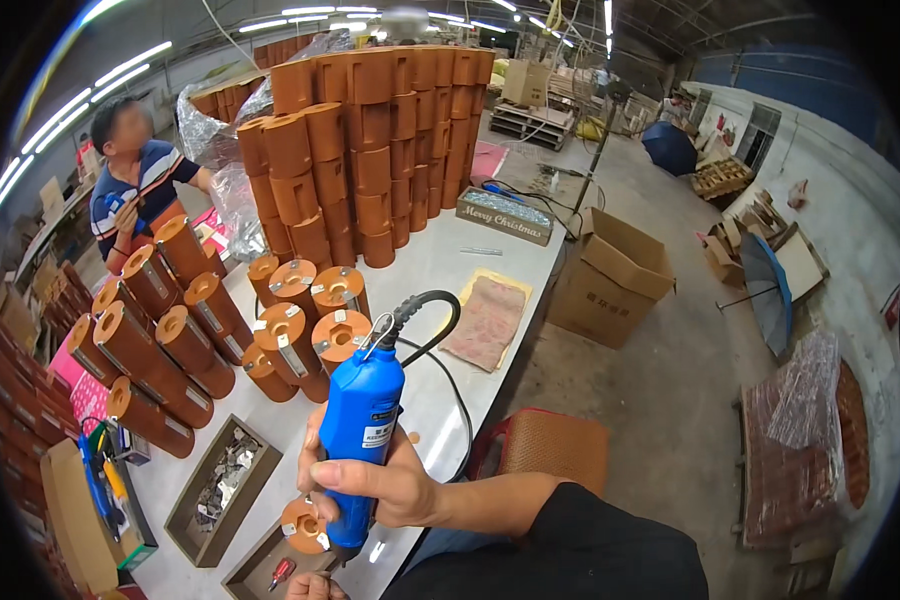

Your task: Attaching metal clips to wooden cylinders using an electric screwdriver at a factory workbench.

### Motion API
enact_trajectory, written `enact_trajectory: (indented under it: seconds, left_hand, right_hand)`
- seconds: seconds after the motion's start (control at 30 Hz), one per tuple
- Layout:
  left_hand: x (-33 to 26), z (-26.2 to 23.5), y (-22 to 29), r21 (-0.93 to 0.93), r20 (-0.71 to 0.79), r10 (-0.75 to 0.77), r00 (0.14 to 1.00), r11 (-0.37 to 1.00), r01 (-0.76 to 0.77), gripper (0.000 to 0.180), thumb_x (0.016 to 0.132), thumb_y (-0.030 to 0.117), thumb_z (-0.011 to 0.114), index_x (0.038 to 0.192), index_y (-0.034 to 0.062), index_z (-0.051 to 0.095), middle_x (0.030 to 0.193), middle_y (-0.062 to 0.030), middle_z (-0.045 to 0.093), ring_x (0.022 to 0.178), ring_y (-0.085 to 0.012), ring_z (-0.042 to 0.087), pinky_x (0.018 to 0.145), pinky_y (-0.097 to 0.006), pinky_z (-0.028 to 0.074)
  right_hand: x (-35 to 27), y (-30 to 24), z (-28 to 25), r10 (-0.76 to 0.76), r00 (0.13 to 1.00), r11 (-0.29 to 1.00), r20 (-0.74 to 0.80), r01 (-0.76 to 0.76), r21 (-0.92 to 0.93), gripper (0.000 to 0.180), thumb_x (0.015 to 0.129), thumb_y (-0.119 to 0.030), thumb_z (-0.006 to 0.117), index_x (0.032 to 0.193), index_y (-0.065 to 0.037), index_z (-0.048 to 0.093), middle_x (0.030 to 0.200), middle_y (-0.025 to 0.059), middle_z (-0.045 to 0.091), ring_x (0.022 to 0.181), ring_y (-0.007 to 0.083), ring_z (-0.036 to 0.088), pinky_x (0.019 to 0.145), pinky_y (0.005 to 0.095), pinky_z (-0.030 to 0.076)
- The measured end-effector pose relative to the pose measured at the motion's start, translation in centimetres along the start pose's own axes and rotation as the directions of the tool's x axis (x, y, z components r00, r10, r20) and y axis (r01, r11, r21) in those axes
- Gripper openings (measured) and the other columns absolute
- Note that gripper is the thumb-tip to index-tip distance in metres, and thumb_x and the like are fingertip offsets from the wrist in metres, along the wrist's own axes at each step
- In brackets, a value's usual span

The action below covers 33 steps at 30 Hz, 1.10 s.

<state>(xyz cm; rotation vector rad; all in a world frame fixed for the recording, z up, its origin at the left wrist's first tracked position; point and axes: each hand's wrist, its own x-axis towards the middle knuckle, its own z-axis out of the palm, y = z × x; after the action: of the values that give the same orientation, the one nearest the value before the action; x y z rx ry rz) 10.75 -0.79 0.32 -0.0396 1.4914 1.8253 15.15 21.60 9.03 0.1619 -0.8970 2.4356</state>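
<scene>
My right hand (385, 480) is wrapped round a blue corded electric screwdriver (362, 405), held upright with its dark tip pointing down. A black cable and a wire hanging loop come off its top. At the lower edge, my left hand (313, 588) shows only in part, its fingertips pressed together close to the driver's tip. What they pinch is too small to make out. Just above those fingers is an orange-brown cylinder (303, 522) with a hole in its end and pale metal tabs. It is partly hidden by my right hand and the driver.
Several orange-brown cylinders (283, 335) stand left of the driver, before a tall stack (370, 130). A tray of small metal parts (182, 508) and a tray with a red-handled screwdriver (282, 572) lie near. A cloth (487, 322) is right; a person (135, 190) works across the table.
</scene>
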Motion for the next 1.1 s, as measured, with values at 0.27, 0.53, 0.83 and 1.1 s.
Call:
enact_trajectory:
  seconds: [0.27,0.53,0.83,1.1]
  left_hand:
    - [-0.5,0.7,1.3,-0.079,0.04,-0.011,0.999,0.997,0.014,0.005,0.096,0.006,0.058,0.094,0.0038,0.062,0.071,-0.0004,0.057,0.048,-0.0048,0.04,0.043,-0.017,0.029]
    - [0.0,0.7,0.9,-0.126,-0.003,-0.038,0.999,0.991,0.037,0.006,0.098,0.008,0.057,0.093,0.0046,0.059,0.077,-0.0033,0.061,0.051,-0.0054,0.043,0.045,-0.017,0.031]
    - [0.2,1.9,1.6,-0.09,0.041,-0.06,0.997,0.994,0.064,0.012,0.101,0.018,0.054,0.096,0.0078,0.053,0.071,-0.0024,0.055,0.049,-0.0078,0.041,0.043,-0.019,0.032]
    - [0.7,1.2,0.9,-0.138,0.053,0.024,0.998,0.99,-0.016,0.02,0.103,0.023,0.05,0.09,0.0081,0.048,0.062,0.0017,0.04,0.046,-0.0065,0.032,0.041,-0.02,0.027]
  right_hand:
    - [0.2,0.6,-0.2,0.032,0.998,0.998,-0.054,-0.03,0.049,0.031,0.087,-0.007,0.064,0.113,-0.007,0.048,0.09,0.0157,0.063,0.064,0.0205,0.062,0.062,0.0358,0.053]
    - [0.6,1.0,-0.1,-0.002,0.998,0.998,-0.061,0.005,0.061,0.03,0.087,-0.007,0.063,0.114,-0.007,0.048,0.091,0.0155,0.063,0.064,0.0204,0.062,0.062,0.0357,0.053]
    - [0.8,1.2,0.1,0.0,0.988,0.997,-0.156,0.013,0.081,0.035,0.084,-0.016,0.071,0.111,-0.004,0.052,0.087,0.0114,0.063,0.058,0.0137,0.06,0.056,0.0262,0.051]
    - [0.8,1.9,0.2,-0.022,0.991,0.999,-0.135,0.026,0.023,0.031,0.087,-0.011,0.066,0.111,-0.006,0.048,0.088,0.0135,0.062,0.064,0.0159,0.06,0.061,0.0303,0.051]
